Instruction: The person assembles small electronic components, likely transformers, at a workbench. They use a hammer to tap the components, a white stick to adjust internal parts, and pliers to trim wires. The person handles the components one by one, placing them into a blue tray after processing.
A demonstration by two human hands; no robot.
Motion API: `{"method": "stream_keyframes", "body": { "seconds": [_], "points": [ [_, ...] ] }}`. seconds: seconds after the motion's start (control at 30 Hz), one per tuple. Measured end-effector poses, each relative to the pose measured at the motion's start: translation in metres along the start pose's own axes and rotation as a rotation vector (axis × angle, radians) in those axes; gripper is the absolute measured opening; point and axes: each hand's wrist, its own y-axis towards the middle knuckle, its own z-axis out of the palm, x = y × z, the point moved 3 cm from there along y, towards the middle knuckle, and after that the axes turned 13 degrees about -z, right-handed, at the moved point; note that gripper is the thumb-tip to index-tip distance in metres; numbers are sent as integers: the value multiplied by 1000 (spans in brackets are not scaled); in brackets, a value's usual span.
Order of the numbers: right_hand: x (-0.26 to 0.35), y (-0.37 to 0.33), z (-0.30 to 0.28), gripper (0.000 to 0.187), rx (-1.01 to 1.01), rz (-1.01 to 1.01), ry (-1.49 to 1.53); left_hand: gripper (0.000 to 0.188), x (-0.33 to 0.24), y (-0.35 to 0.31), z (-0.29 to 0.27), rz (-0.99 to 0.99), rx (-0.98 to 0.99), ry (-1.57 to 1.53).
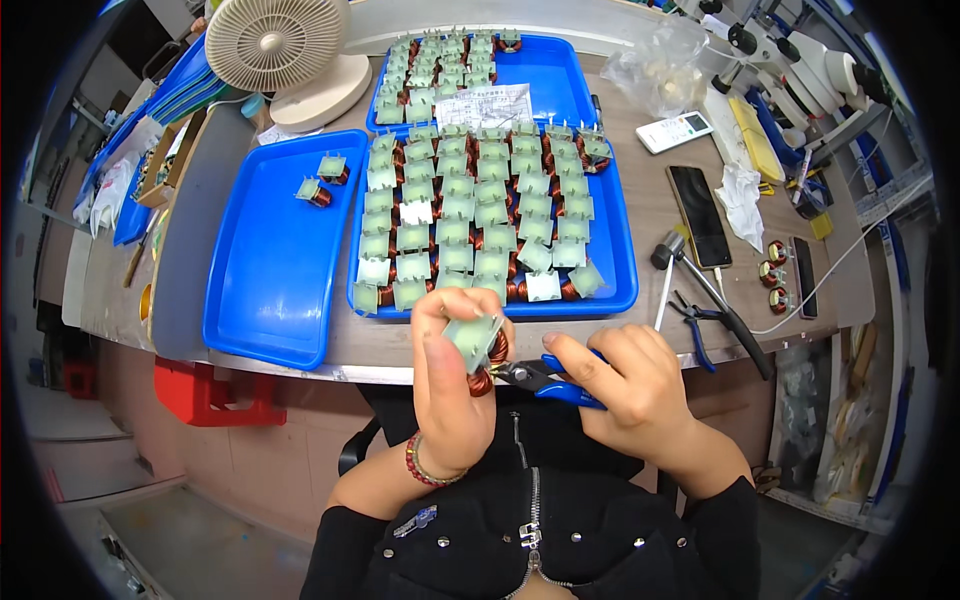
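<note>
My left hand holds a copper-wound coil with a pale green base plate in front of my chest, just over the table's near edge. The plate faces up and left, and the copper winding shows on its right side. In my right hand is a pair of blue-handled cutting pliers, gripped by its handles. The pliers' jaws meet the coil's lower right side, by the winding; whether a wire lies between them is too small to tell.
Rows of similar coils fill a blue tray; another blue tray lies behind it. Two coils lie in the left blue tray. Rightward are a phone, a hammer, more pliers and small coils. A fan stands behind.
</note>
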Motion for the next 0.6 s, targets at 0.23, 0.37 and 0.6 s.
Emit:
{"method": "stream_keyframes", "body": {
  "seconds": [0.23,0.37,0.6],
  "points": [
    [-5,-9,-4,50,-188,104,171,36,12,6,-7,-420,99,-404],
    [-4,-2,-13,52,-79,49,-16,36,8,4,-3,-345,137,-357],
    [-1,4,-18,49,33,-32,-131,37,7,1,1,-319,161,-351]
  ]
}}
